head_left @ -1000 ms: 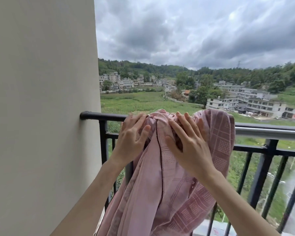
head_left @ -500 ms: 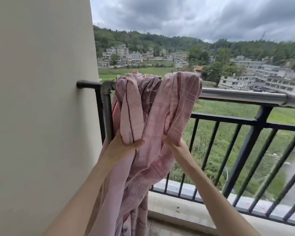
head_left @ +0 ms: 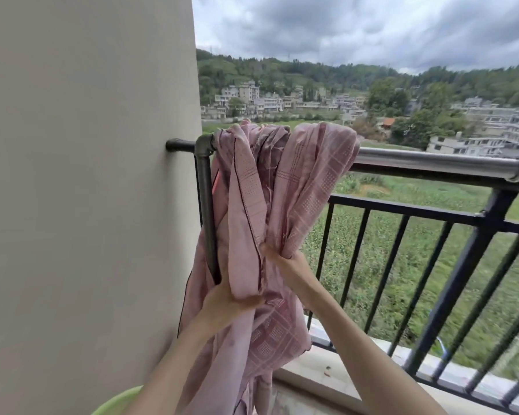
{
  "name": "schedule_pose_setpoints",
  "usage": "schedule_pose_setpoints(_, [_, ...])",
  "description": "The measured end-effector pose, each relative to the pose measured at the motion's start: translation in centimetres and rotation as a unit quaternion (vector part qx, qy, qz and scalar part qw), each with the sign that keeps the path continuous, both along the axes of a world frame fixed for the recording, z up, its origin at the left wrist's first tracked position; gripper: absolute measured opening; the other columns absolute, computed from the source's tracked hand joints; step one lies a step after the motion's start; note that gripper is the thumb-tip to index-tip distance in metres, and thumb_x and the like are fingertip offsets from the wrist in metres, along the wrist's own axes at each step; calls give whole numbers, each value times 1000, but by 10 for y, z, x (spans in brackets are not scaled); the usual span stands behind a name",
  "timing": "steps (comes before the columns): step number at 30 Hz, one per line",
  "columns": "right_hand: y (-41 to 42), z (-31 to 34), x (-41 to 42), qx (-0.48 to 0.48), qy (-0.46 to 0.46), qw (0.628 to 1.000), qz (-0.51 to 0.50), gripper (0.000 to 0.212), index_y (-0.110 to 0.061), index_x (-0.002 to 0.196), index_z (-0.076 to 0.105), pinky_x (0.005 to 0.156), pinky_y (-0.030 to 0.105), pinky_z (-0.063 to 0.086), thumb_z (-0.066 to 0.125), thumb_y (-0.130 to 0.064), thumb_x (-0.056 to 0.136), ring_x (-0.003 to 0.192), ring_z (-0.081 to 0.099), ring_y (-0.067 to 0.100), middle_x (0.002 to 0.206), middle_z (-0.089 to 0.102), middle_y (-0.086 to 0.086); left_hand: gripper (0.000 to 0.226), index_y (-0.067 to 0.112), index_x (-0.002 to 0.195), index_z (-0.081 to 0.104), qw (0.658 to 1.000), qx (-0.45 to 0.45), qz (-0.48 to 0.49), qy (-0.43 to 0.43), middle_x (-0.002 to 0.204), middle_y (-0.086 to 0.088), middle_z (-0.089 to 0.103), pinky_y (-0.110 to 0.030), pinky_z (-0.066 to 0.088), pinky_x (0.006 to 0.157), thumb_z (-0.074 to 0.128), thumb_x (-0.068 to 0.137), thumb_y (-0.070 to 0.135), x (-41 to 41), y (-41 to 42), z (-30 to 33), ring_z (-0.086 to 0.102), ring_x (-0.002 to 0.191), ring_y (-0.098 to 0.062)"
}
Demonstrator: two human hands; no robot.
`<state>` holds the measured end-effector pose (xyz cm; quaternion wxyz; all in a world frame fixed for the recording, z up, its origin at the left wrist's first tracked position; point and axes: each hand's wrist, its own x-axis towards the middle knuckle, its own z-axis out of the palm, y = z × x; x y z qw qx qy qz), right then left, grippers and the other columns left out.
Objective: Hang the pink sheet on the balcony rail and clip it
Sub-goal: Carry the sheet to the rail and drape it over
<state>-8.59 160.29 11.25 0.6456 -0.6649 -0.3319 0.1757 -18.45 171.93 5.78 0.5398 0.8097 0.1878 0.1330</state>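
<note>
On the left is a plain wall. Your left hand grips a fold of the sheet low down; your right hand pinches another fold just beside it. The sheet is over the rail but bunched at its left end. You must still spread it to the right and clip it; no clip is visible. A green tub is near.

Wall hard left of sheet; bare rail rightward.
</note>
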Motion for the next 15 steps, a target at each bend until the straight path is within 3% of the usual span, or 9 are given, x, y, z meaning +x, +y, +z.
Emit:
schedule_pose_setpoints(2, [-5, -14, -1, -19, 4, 1000, 20, 26, -26, 109, 54, 66, 5, 46, 64, -25, 85, 92, 62, 4, 97, 62, -16, 47, 38, 102, 52, 1000, -22, -3, -21, 90, 15, 70, -20, 50, 83, 79, 64, 33, -1, -11, 1, 62, 87, 9])
schedule_pose_setpoints(5, [-19, -24, 1, 4, -3, 1000, 14, 29, -18, 110, 58, 70, 11, 48, 68, -12, 83, 85, 63, -4, 100, 65, -8, 33, 19, 104, 61, 994, -101, 1, -46, 92, 4, 72, -23, 53, 79, 74, 74, 19, -5, -30, 1, 68, 88, -9])
schedule_pose_setpoints(8, [-33, -17, 8, 21, -20, 999, -23, 17, -13, 95, 62, 64, 12, 48, 68, -5, 81, 71, 62, -5, 87, 66, -2, 12, 21, 90, 65, 991, -129, -2, -41, 74, 12, 72, -16, 51, 67, 70, 79, 20, -3, -47, -6, 67, 76, -1])
schedule_pose_setpoints(12, [-52, -23, 11, -12, -20, 999, -32, 15, -12, 96, 63, 75, 25, 52, 69, -15, 82, 79, 62, 10, 90, 66, 3, 40, 31, 87, 65, 995, -87, -47, 3, 88, 5, 72, -29, 53, 67, 72, 54, 51, 1, -68, -17, 66, 84, -8])
schedule_pose_setpoints(13, [-56, -28, 11, -39, -24, 999, -28, 16, -11, 95, 64, 74, 25, 51, 69, -18, 81, 78, 61, 12, 88, 66, 1, 39, 31, 88, 66, 995, -85, -52, 8, 90, 1, 72, -29, 53, 69, 73, 54, 49, 1, -70, -21, 66, 86, -10])
schedule_pose_setpoints(15, [-61, -40, 9, -76, -26, 997, -11, 20, -13, 98, 64, 75, 25, 51, 71, -18, 80, 80, 63, 10, 88, 67, -4, 35, 23, 102, 64, 993, -94, -67, -2, 98, -2, 70, -22, 54, 75, 74, 69, 26, 2, -74, -24, 66, 90, -9])
